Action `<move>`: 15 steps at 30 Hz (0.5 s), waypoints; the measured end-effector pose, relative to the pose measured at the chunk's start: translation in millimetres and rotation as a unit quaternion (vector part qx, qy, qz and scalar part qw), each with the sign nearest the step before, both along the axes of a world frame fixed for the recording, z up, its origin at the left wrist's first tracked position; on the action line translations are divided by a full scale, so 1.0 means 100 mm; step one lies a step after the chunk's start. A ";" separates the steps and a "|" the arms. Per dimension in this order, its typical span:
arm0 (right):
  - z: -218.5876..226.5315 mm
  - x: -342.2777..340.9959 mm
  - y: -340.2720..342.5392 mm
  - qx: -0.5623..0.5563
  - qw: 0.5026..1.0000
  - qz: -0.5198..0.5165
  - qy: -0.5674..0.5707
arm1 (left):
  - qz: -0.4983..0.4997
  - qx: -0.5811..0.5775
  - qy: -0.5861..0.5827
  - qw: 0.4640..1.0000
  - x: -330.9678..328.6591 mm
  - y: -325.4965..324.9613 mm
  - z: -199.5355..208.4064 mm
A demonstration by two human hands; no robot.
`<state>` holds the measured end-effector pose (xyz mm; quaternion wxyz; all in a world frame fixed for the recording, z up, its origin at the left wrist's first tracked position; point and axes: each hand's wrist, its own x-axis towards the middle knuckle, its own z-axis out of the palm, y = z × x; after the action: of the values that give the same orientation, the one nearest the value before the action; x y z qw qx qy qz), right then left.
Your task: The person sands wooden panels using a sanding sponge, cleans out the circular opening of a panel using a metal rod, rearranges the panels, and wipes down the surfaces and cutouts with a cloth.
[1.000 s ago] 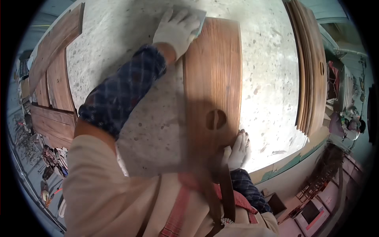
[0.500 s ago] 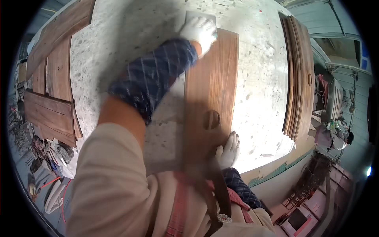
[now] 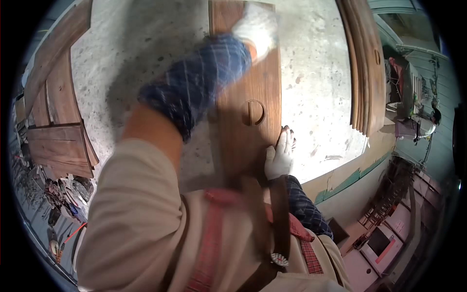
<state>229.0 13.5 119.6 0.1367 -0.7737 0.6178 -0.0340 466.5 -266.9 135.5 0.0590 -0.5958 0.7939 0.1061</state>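
A long brown wooden board [image 3: 265, 85] lies lengthwise in front of me on a pale, speckled tabletop. Toward its near part is a round cut-out [image 3: 253, 113] with a narrow strip across it. At the board's far end, my left hand [image 3: 258, 31], in a white glove, is pressed down and smeared by motion. A flat grey pad [image 3: 262, 7] shows faintly beyond its fingers. Close to me, my gloved right hand [image 3: 280, 156] lies flat with fingers stretched out along the board's right edge. Dark marks show on its fingertips.
Several brown boards stand in a stack [image 3: 362, 73] along the table's right side. More wooden panels [image 3: 56, 146] overlap at the left. A heap of rags or scraps [image 3: 63, 197] is beyond the left edge. Furniture [image 3: 384, 238] stands off at the lower right.
My left hand has swept over the board's far end and is now more blurred. The board and table sit higher in view. My right hand stays at the board's right edge.
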 end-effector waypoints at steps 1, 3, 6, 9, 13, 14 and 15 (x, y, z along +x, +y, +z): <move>0.03 0.00 0.03 -0.005 1.000 0.014 0.007 | -0.025 -0.246 0.147 0.958 -0.12 0.40 -0.44; 0.00 0.01 0.10 0.031 0.999 -0.015 -0.024 | -0.086 -0.164 0.186 0.965 -0.54 1.20 -0.51; -0.08 -0.29 0.24 -0.049 0.998 0.009 -0.045 | -0.192 -0.087 0.191 0.959 -0.96 2.31 -0.20; 0.01 -0.61 0.66 -0.064 0.990 -0.008 -0.125 | -0.239 -0.187 0.133 0.943 -0.42 2.22 -0.24; 0.19 -0.92 1.66 -0.067 0.984 -0.086 -0.141 | 0.000 -0.196 0.008 0.981 0.24 1.39 -0.16; 0.18 -1.02 1.84 -0.068 0.976 -0.100 -0.180 | 0.019 -0.184 0.038 0.982 0.06 1.26 -0.13; 0.19 -1.09 2.04 -0.071 0.966 -0.122 -0.215 | -0.022 -0.052 -0.021 0.998 -0.29 1.21 0.07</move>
<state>119.7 217.8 138.3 0.2061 -0.6743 0.6598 -0.2599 437.5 -145.7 142.8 0.0473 -0.5824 0.8100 0.0510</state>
